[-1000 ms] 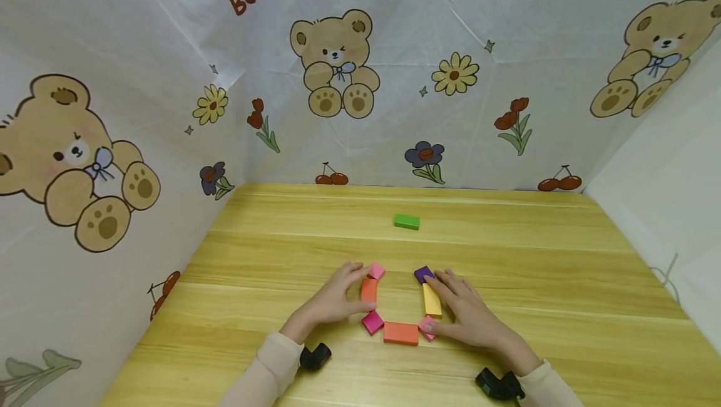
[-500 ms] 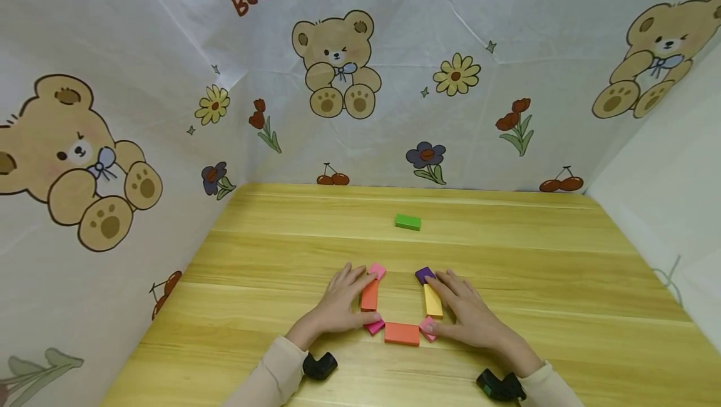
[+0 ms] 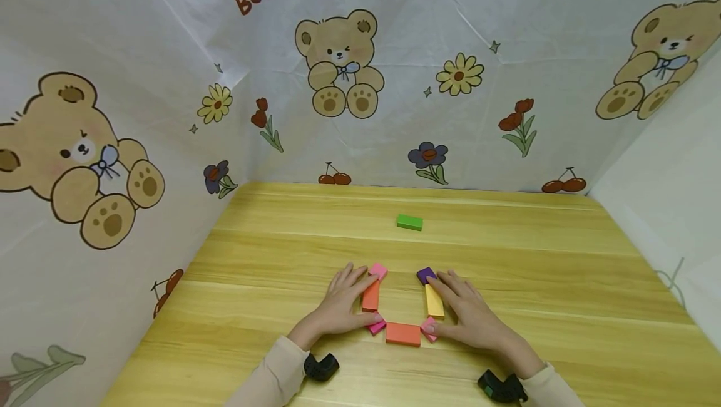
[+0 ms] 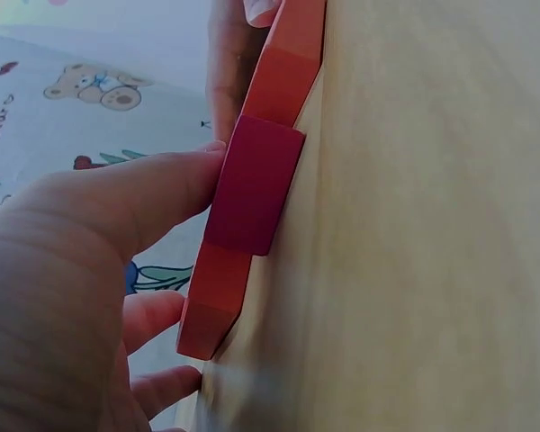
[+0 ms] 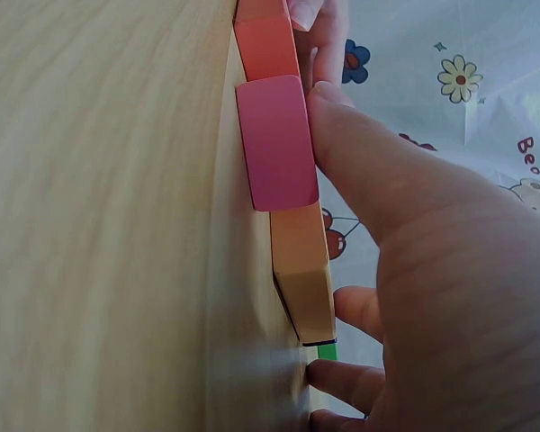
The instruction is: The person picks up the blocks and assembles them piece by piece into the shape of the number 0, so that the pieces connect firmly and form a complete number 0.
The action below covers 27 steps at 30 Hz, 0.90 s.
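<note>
Small coloured blocks lie end to end in a U on the wooden table. My left hand point(image 3: 337, 308) has its thumb on top of the magenta block point(image 4: 255, 184) and its index fingertip on the far-left pink block point(image 3: 378, 269); the left orange block point(image 3: 370, 296) lies between them. Opposite, my right hand point(image 3: 473, 316) rests its thumb on the near-right pink block point(image 5: 277, 144) and its index finger near the purple block point(image 3: 425, 275). Between those two sits the yellow block point(image 3: 434, 302). Another orange block point(image 3: 403, 334) forms the near side.
A green block point(image 3: 410, 223) lies alone farther back on the wooden table point(image 3: 293, 238). White cloth point(image 3: 225, 6) printed with bears and flowers hangs behind and to the left. A white panel point(image 3: 664, 213) stands on the right, with a thin cord against it.
My left hand has shifted slightly nearer; its thumb has come onto the magenta block and its index finger onto the pink one. The left blocks sit closer in line. The right hand stays put.
</note>
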Available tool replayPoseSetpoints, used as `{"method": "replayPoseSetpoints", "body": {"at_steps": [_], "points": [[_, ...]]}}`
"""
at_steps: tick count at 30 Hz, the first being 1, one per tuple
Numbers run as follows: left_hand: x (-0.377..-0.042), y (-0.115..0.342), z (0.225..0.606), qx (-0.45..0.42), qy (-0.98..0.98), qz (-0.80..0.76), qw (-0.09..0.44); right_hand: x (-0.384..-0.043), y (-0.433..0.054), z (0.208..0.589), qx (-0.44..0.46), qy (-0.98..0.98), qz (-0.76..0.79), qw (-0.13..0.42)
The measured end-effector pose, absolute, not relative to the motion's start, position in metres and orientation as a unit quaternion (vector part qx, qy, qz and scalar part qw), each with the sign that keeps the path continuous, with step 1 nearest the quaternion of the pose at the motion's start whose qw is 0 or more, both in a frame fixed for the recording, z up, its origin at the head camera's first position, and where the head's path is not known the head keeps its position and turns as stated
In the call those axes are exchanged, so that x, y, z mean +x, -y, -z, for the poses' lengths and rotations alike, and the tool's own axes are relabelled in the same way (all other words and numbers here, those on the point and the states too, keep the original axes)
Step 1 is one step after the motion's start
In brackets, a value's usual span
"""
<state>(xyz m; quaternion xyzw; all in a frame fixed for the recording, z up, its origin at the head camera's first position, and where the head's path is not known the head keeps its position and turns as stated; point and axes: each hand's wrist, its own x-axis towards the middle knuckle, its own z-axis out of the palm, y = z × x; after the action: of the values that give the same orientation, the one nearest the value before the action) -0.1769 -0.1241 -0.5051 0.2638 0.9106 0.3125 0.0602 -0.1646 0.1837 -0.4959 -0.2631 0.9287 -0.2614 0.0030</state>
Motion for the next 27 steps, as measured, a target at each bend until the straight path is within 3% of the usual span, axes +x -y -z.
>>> {"method": "replayPoseSetpoints", "body": {"at_steps": [27], "points": [[-0.1763,0.1252,0.5065,0.262,-0.911,-0.313,0.062,-0.1642,-0.1844,0.4941,-0.253,-0.918,0.304,0.018]]}}
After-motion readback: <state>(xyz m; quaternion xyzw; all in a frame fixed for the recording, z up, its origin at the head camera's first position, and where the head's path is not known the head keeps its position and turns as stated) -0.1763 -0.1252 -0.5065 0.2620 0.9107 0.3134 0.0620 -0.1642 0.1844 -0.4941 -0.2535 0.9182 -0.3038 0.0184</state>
